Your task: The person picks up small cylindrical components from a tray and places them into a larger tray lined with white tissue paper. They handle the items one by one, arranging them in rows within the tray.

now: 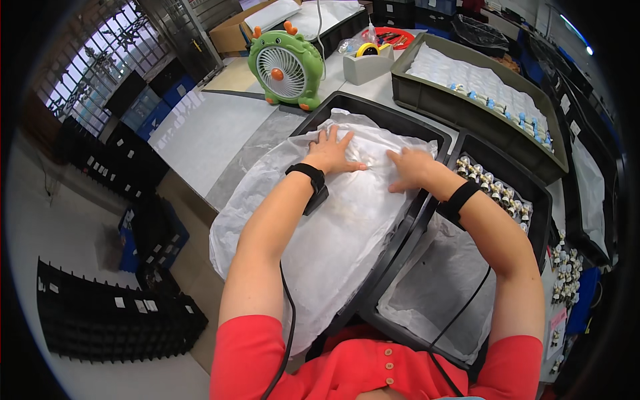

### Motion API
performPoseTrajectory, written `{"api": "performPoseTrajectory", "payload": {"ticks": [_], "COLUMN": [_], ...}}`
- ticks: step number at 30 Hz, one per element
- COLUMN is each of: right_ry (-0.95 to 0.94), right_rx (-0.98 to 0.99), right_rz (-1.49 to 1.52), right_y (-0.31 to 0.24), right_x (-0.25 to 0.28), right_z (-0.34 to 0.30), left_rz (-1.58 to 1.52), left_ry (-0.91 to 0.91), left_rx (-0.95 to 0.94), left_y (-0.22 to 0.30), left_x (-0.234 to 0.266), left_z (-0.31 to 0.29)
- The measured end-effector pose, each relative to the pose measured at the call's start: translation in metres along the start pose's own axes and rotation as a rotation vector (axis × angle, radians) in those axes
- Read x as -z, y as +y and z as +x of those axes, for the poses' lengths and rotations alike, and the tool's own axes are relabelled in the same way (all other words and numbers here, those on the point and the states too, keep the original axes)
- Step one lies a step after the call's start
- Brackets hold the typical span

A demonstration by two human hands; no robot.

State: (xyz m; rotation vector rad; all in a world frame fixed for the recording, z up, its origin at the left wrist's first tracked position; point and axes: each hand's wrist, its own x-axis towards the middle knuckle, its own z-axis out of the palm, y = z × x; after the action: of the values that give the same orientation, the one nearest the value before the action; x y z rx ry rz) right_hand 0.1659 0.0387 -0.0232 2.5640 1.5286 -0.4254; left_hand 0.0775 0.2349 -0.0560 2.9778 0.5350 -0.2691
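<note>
Over on the left it's the window (93,70), dark bars crossing it in a grid and pale light showing through, with a grey metal panel (185,40) standing to its right and blue bins (148,110) massed below! Down to the floor (198,267), a tan strip running between the pale table (369,93) and the black crates (120,313), white labels dotted along their sides, the rows curving toward the rim of the view. Up at the far right, a slanting tube light (575,33) glows blue-white over a dim, crowded corner.
</note>
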Motion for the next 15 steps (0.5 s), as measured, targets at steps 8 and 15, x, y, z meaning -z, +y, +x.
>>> {"api": "performPoseTrajectory", "payload": {"ticks": [8, 15], "right_ry": [-0.039, 0.426], "right_rx": [-0.011, 0.249], "right_rz": [0.068, 0.409], "right_y": [0.010, 0.036], "right_x": [-0.005, 0.043], "right_z": [0.000, -0.043], "left_rz": [-0.142, -0.111], "left_ry": [0.036, 0.054], "left_rx": [0.028, -0.027], "left_y": [0.003, -0.006], "left_x": [-0.005, 0.011], "left_z": [-0.006, -0.007]}}
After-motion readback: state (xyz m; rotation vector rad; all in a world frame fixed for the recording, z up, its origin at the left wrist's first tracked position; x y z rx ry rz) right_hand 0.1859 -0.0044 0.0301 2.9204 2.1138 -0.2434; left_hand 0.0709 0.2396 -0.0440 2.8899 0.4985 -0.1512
